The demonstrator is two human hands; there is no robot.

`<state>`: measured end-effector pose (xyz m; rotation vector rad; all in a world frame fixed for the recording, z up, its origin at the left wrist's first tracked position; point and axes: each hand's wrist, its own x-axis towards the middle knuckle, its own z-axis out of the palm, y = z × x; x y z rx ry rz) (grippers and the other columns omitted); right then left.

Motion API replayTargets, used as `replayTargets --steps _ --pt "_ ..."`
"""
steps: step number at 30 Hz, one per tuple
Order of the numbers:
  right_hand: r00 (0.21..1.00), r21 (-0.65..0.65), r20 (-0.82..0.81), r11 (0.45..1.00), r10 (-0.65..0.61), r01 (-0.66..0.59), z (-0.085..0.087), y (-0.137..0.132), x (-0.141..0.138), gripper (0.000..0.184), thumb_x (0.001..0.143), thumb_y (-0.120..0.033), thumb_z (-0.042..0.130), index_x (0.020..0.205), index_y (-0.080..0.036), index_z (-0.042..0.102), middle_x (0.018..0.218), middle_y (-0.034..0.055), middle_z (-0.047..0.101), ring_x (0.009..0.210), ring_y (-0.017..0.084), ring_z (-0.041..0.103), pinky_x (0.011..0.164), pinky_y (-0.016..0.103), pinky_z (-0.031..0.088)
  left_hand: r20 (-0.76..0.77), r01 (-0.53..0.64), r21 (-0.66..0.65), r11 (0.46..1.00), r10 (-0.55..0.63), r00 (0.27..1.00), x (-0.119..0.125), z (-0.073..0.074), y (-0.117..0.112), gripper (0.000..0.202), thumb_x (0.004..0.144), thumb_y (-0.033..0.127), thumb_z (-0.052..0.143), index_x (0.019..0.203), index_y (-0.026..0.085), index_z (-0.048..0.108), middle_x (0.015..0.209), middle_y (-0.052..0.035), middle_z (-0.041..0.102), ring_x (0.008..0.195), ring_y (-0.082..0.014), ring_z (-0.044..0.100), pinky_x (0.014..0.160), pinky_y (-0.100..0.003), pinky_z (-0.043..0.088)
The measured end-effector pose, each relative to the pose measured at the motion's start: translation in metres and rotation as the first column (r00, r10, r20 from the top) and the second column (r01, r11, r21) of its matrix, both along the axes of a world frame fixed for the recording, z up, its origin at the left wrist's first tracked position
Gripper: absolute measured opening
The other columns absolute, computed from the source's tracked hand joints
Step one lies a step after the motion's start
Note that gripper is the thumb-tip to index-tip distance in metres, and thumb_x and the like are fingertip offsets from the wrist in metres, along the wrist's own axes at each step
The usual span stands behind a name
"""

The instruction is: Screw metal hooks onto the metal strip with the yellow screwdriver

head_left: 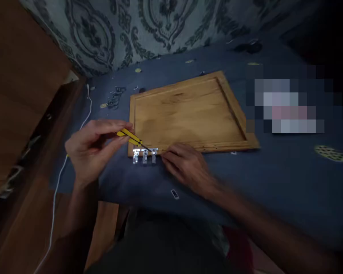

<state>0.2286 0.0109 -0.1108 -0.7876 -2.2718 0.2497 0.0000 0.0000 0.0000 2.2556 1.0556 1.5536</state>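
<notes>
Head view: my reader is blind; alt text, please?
The left hand holds a yellow-handled tool, its tip by the rightmost of three metal clips along the edge of a wooden panel. The right hand is beside the clips; blue cloth lies underneath.

No legible text — no readable labels, brands, numbers, signs

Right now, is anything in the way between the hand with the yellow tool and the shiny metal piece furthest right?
Nothing visible is. The left hand holds the yellow-handled tool, whose thin tip appears to reach that metal piece. The right hand is just beyond it, not between.
</notes>
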Motion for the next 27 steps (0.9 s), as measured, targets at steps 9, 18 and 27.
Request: replayTargets --steps 9,18,27 --pt "1.000 -0.029 0.024 1.000 0.000 0.001 -0.0019 -0.0015 0.0040 0.021 0.102 -0.017 0.052 0.096 -0.016 0.072 0.088 0.0081 0.070 0.083 0.023 0.064 0.078 0.036 0.052 -0.062 -0.066 -0.029 0.997 0.064 0.996 0.0039 -0.0110 -0.0065 0.040 0.079 0.003 0.083 0.111 0.026 0.077 0.102 0.0006 0.080 0.093 -0.0170 0.079 0.084 -0.029 0.068" --pt "1.000 -0.010 0.008 1.000 -0.013 0.013 -0.0025 -0.0017 0.0012 0.021 0.103 -0.018 0.052 0.093 -0.017 0.072 0.086 0.0076 0.070 0.081 0.022 0.063 0.076 0.035 0.051 -0.112 0.026 -0.015 1.000 -0.027 0.993 0.0044 -0.0104 -0.0045 0.040 0.080 0.002 0.082 0.113 0.024 0.077 0.106 -0.0009 0.081 0.098 -0.0170 0.079 0.087 -0.027 0.067" --pt "1.000 -0.004 0.005 1.000 0.001 -0.001 -0.0004 -0.0012 0.0030 0.021 0.103 -0.018 0.052 0.095 -0.016 0.072 0.087 0.0081 0.071 0.081 0.022 0.064 0.076 0.036 0.052 -0.096 0.071 -0.014 0.997 -0.072 0.993 0.0036 -0.0088 -0.0050 0.045 0.079 -0.001 0.082 0.116 0.023 0.076 0.107 -0.0025 0.080 0.098 -0.0184 0.079 0.087 -0.030 0.068"
